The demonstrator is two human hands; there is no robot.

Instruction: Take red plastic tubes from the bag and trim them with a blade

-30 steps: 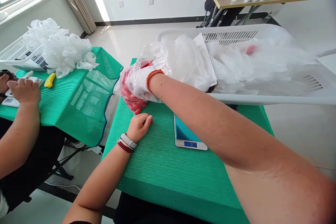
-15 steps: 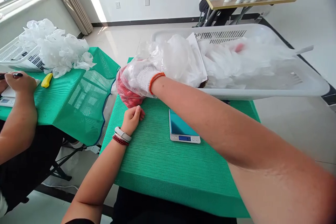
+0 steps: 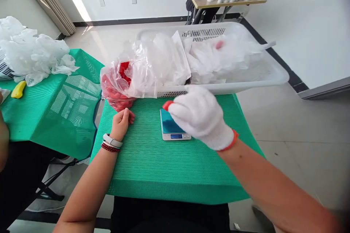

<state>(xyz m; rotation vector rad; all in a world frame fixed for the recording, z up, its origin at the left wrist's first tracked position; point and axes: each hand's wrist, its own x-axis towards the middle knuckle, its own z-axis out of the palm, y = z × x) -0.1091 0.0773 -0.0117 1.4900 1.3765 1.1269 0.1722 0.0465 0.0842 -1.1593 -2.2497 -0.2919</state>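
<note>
One small red piece (image 3: pixel 167 105) pokes out from the gloved fingertips of the right hand (image 3: pixel 198 116), which close on it, thumb against fingers, the rest curled in. It lies at the person's left end of that hand, and its visible end points left, away from the palm, with its long axis seeming to run roughly in line with the gripping fingers; the glove hides the rest, so I can't be sure of its full length or tilt. In this view it overlaps the far left corner of the digital scale (image 3: pixel 171 125), whose blue-green plate spreads just below it in the picture, towards the person. How high it hangs over that plate, or whether it touches, I cannot tell from this angle. The right hand is clearly the nearer one to both piece and scale, covering the plate's right side. The left hand (image 3: pixel 120 123) is bare and rests to the left of the scale on the green mesh cover (image 3: pixel 153 167), fingers loosely folded with nothing seen in them, just beside the near edge of the clear bag (image 3: pixel 116 89) of red pieces. Beyond the scale lies the white basket (image 3: pixel 229 88), with filmy plastic inside.
</note>
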